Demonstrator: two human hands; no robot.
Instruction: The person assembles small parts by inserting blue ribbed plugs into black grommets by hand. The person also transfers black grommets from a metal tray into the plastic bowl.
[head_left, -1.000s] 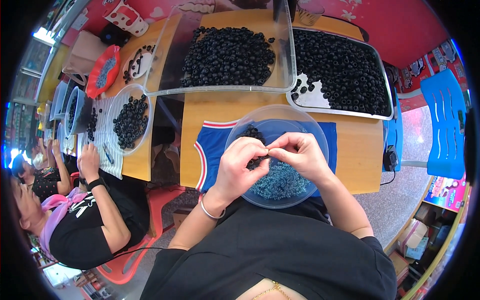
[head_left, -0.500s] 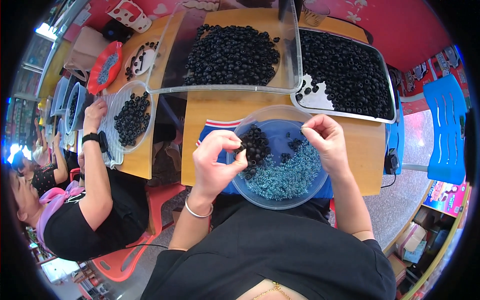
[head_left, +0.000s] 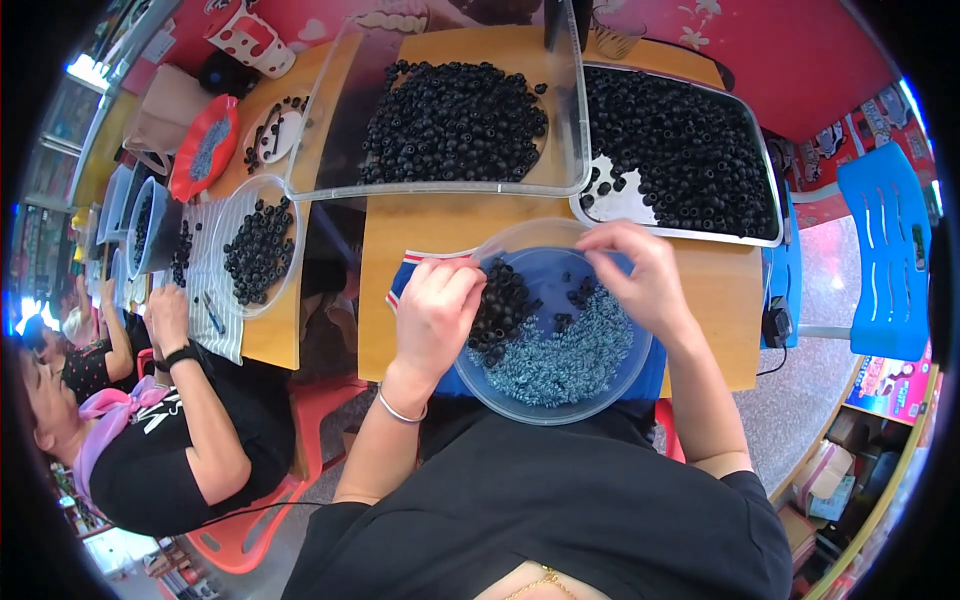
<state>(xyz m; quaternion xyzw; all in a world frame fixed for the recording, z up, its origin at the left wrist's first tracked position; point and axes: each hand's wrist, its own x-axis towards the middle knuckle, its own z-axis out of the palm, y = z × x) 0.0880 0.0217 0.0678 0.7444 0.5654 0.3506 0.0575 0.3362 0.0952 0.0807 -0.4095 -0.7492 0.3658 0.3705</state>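
A clear round plastic bowl (head_left: 548,415) rests in front of my body on a blue cloth with a striped corner (head_left: 403,278). Black ring-shaped beads (head_left: 500,312) are heaped at its left, and small teal spiky pieces (head_left: 570,365) cover its near and right part. A few dark clusters (head_left: 580,292) lie among them. Over the bowl's left rim, my left hand (head_left: 435,315) is closed, its fingertips turned down; what they hold is hidden. My right hand (head_left: 640,280) pinches thumb and fingers together above the far right rim, around something too small to name.
Beyond the bowl stand a large clear bin (head_left: 440,190) and a metal tray (head_left: 622,208), both with black beads. A co-worker (head_left: 170,430) sits at left by another clear bowl of beads (head_left: 296,240) and a red dish (head_left: 222,140). A blue chair (head_left: 880,255) stands at right.
My left hand has turned over, its fingertips now hidden. My right hand has shifted slightly left. The co-worker's hand has drawn back from the containers toward the body.
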